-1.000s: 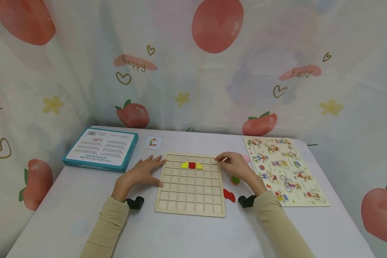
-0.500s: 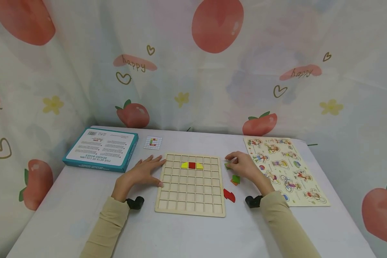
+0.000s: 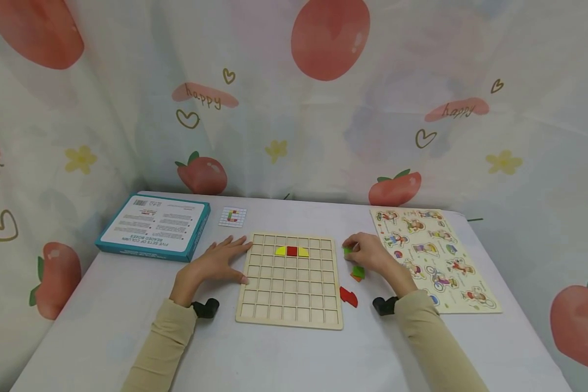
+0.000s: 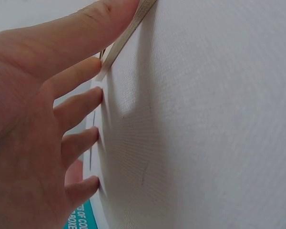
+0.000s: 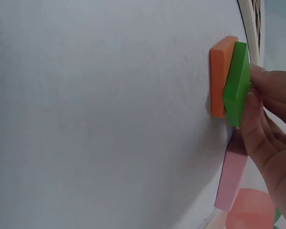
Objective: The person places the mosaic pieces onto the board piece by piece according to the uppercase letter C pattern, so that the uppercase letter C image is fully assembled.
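Observation:
My left hand [image 3: 216, 260] lies with spread fingers against the left edge of a wooden grid board [image 3: 290, 321]; its thumb [image 4: 81, 36] touches that edge in the left wrist view. A red square with a yellow piece on either side sits in an upper row of the board. Right of the board, my right hand [image 3: 372, 253] pinches a green block [image 3: 347, 251] between thumb and fingertips, mostly covered by them. Just below the hand, another green block [image 5: 237, 83] leans on an orange block [image 5: 219, 78]. A pink block [image 5: 231, 176] lies beside them in the right wrist view.
Red pieces [image 3: 349, 296] lie by the board's lower right edge. A printed picture board [image 3: 443, 261] is at the right. At the back left are a teal-edged box [image 3: 152, 226] and a small pattern card [image 3: 232, 216]. A fruit-print cloth [image 3: 294, 136] hangs behind.
My right hand has moved right, from the board's upper right edge to the green block beside it, and its fingers have drawn in around it. My left hand has stayed in place.

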The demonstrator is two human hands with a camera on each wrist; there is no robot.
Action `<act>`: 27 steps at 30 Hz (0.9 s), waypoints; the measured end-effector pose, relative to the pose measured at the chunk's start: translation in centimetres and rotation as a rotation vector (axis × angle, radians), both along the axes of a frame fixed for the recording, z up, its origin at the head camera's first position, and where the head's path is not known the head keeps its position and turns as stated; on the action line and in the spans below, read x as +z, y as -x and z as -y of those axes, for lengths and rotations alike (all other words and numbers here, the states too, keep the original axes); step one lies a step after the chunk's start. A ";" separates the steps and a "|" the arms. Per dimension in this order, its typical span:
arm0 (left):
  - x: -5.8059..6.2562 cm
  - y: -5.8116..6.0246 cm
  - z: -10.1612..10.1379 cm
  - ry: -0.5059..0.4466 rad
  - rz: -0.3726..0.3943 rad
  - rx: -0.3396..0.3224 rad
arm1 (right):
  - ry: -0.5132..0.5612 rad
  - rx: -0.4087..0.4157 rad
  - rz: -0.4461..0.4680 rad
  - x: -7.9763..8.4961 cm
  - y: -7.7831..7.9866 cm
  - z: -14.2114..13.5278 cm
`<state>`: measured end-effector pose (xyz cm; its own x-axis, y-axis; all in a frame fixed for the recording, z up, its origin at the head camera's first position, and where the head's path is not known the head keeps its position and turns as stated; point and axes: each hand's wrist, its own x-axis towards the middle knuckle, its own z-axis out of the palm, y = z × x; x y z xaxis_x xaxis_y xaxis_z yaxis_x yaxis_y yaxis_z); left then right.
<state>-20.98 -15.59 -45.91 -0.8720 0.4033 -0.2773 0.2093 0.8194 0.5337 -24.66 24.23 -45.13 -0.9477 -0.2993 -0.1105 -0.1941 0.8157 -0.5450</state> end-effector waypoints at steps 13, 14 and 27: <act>-0.2 0.1 0.0 0.005 -0.007 0.010 | -0.019 -0.007 -0.004 -0.1 0.0 0.5; -0.2 0.1 0.0 0.004 -0.007 0.010 | -0.015 0.002 -0.016 -0.1 0.0 0.5; -0.4 0.1 0.0 0.014 -0.007 0.006 | 0.046 0.018 -0.070 0.1 -0.5 0.9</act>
<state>-21.13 -15.57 -46.27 -0.8761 0.3946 -0.2768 0.2084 0.8279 0.5207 -24.19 23.30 -45.06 -0.9469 -0.3201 -0.0294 -0.2480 0.7859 -0.5665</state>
